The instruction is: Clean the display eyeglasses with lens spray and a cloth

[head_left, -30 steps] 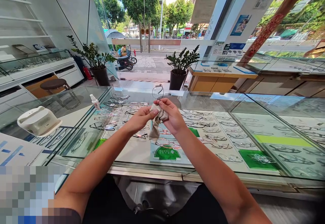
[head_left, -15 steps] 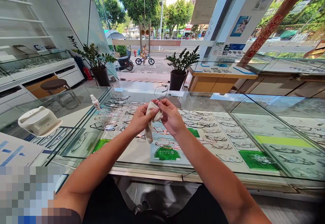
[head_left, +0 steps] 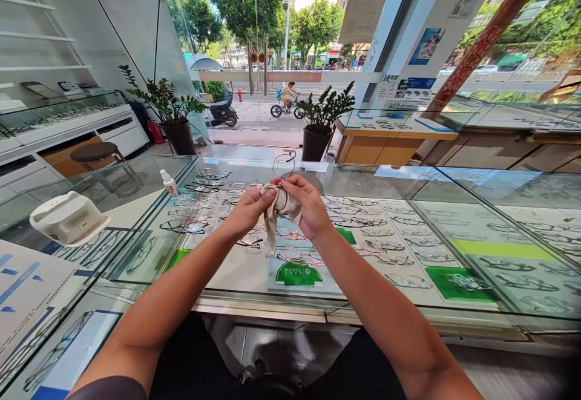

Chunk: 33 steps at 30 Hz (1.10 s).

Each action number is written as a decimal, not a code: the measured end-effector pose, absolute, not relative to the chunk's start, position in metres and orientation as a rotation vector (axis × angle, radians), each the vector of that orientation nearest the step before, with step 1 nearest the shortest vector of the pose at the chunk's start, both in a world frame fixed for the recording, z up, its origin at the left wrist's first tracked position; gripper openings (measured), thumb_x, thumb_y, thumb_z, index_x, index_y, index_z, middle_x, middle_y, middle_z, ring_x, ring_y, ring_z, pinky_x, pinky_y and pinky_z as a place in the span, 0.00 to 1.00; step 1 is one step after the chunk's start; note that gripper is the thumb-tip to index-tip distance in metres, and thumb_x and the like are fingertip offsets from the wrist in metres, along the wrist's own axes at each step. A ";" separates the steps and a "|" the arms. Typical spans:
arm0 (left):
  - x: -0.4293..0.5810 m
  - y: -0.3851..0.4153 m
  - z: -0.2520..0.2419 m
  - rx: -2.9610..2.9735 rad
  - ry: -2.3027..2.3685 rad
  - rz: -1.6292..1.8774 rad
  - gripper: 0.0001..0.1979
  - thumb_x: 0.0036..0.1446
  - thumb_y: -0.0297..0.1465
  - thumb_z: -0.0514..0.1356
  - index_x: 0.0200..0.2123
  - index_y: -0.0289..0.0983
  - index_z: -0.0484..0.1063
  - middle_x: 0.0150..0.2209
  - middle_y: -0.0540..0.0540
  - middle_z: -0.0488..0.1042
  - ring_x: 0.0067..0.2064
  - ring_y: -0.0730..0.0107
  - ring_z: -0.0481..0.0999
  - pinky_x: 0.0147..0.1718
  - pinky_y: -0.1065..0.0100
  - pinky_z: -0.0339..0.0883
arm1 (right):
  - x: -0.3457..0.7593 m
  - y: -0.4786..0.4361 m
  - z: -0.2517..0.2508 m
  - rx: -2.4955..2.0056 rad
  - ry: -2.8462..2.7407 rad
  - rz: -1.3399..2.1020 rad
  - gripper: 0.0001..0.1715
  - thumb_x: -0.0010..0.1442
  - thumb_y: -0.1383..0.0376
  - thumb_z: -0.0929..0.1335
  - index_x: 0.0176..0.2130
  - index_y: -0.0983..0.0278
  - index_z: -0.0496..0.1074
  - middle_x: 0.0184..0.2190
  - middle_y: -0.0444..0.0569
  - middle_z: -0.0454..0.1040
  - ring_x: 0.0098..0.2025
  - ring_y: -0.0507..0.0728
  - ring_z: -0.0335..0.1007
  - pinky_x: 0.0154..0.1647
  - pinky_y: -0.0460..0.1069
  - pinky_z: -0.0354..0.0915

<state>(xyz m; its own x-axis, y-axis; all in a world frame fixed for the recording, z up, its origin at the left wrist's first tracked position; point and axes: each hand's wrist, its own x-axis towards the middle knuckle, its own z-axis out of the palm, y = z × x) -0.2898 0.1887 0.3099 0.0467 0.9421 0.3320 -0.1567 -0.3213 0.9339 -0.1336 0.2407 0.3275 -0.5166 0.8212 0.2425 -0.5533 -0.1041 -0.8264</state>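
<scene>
Glasses (head_left: 284, 165): one thin-rimmed pair, raised above the bench between both hands, one lens ring uppermost.
Cloth (head_left: 270, 230): one, pale, bunched about the lower part, an end dangling.
Left hand (head_left: 250, 207): pinching the cloth.
Right hand (head_left: 313, 205): grasping the glasses together with the cloth.
Bench (head_left: 240, 273): glass-topped; spectacle frames (head_left: 363, 218) lie in rows beneath, too many and overlapping to count.
On the glass, leftward: one spray bottle (head_left: 169, 184), one white device (head_left: 69, 218).
Room: a shop; glass door (head_left: 257, 94) ahead, two potted plants (head_left: 318, 140) flanking it, one fire extinguisher (head_left: 155, 132) and one stool (head_left: 94, 152) at left.
Outside: one scooter (head_left: 221, 111), one cyclist (head_left: 288, 94).
In the way: hands and cloth hide the other lens; the arms (head_left: 372, 279) cover some frames.
</scene>
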 end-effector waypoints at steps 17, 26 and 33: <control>-0.288 0.184 0.315 1.274 0.939 1.497 0.26 0.48 0.46 0.82 0.42 0.34 0.84 0.34 0.48 0.78 0.34 0.71 0.73 0.36 0.69 0.67 | -0.139 0.237 0.322 -0.293 -1.062 1.908 0.20 0.48 0.53 0.87 0.32 0.57 0.81 0.43 0.43 0.86 0.43 0.53 0.79 0.44 0.46 0.76; -0.295 0.184 0.320 1.451 1.005 1.308 0.32 0.53 0.58 0.76 0.28 0.33 0.76 0.27 0.50 0.70 0.32 0.73 0.64 0.33 0.70 0.57 | -0.136 0.232 0.326 -0.295 -1.224 1.827 0.17 0.53 0.53 0.85 0.33 0.58 0.81 0.45 0.47 0.87 0.49 0.55 0.80 0.52 0.49 0.75; -0.293 0.182 0.321 1.467 0.931 1.293 0.29 0.55 0.55 0.76 0.31 0.34 0.74 0.28 0.50 0.69 0.31 0.74 0.64 0.30 0.70 0.56 | -0.135 0.236 0.324 -0.290 -1.173 1.929 0.19 0.52 0.53 0.85 0.31 0.58 0.77 0.42 0.46 0.87 0.43 0.55 0.80 0.46 0.49 0.76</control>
<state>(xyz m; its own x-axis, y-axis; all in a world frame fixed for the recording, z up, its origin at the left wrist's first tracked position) -0.2932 0.1818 0.3206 0.1551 0.9488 0.2750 -0.0399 -0.2721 0.9614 -0.1350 0.2364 0.3237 -0.6218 0.7533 0.2143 -0.5369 -0.2108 -0.8169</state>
